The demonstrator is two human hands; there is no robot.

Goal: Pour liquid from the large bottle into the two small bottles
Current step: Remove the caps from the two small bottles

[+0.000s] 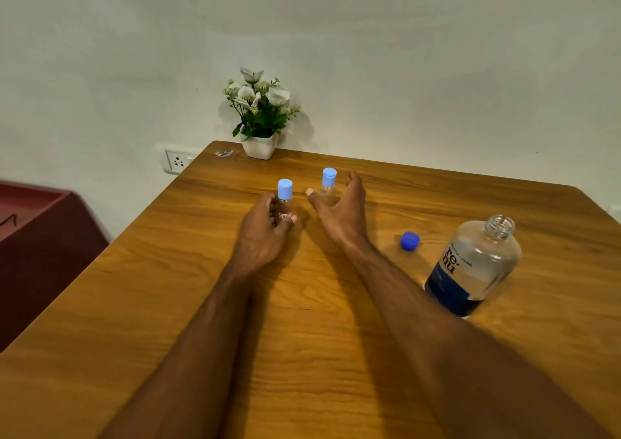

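Large bottle: a clear plastic bottle with a dark blue label [470,267] stands near the right edge of the brown wooden table [336,354], just beside the right forearm; its neck is open.
Removed cap: a small dark blue screw cap [410,240] lies on the table between the large bottle and the right wrist.
Small bottles: two little clear bottles stand upright side by side at mid-table, each closed with a pale blue cap; the left one [285,200] carries a reddish label, the right one [328,183] sits slightly farther back.
Left hand: the left hand [265,230] is curled around the lower body of the left small bottle, thumb in front, gripping it.
Right hand: the right hand [339,207] is spread wide, thumb and fingers flanking the right small bottle; contact cannot be told from this angle, and it appears not yet closed.
Background: a white pot of white flowers [259,116] stands at the far table edge, against the wall.
Progress: the large bottle is opened; both small bottles remain capped, so uncapping and both pours appear still to be done. Liquid level in the small bottles is unclear.
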